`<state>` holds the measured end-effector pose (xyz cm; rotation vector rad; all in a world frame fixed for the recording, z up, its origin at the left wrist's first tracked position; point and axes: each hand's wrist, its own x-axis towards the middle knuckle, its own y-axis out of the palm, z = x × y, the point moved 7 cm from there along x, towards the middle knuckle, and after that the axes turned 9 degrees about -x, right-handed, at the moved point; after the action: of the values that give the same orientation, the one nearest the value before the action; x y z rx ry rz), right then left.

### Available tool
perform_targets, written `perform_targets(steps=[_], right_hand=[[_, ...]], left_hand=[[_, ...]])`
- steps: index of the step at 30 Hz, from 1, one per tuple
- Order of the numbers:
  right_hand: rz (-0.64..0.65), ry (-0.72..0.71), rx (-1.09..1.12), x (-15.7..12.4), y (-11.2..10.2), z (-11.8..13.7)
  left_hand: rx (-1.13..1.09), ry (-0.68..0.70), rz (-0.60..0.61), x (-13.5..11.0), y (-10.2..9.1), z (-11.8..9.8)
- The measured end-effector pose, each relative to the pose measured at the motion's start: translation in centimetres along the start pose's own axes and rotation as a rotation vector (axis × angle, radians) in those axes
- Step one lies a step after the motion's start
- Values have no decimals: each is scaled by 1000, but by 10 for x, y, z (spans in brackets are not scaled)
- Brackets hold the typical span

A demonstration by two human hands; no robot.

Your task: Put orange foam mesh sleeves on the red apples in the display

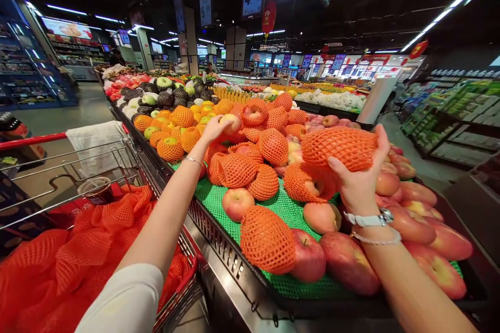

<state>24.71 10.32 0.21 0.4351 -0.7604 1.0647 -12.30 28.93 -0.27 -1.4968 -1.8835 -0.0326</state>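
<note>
My left hand (216,128) reaches out over the fruit display, its fingers curled round a bare apple (231,123). Higher and to the right, my right hand (361,177) grips an orange foam net sleeve (339,148) that looks empty. Below both hands lie several apples, some in orange foam nets (267,238) and some bare (237,203), on a green mesh mat (287,208). A watch and a bracelet sit on my right wrist, a thin bracelet on my left.
A shopping cart (97,166) at my left holds a heap of orange foam nets (58,265) and a white cloth over its rail. The display's metal edge (219,250) runs diagonally before me. Further fruit bins, aisles and shelves stretch behind.
</note>
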Motion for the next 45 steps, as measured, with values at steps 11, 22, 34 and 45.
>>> perform_targets(steps=[11,22,34,45], right_hand=[[581,-423,-811,34,204,71],[988,-285,-1075,17,306,-19],[916,-351,-965,42,239,43],[245,-187,-263,26,18,70]], left_hand=[[-280,-11,-185,-9,-18,24],[-315,-82,-315,0,-31,49],[-360,143,-175,-22,-20,-2],[106,267,307,-51,41,-53]])
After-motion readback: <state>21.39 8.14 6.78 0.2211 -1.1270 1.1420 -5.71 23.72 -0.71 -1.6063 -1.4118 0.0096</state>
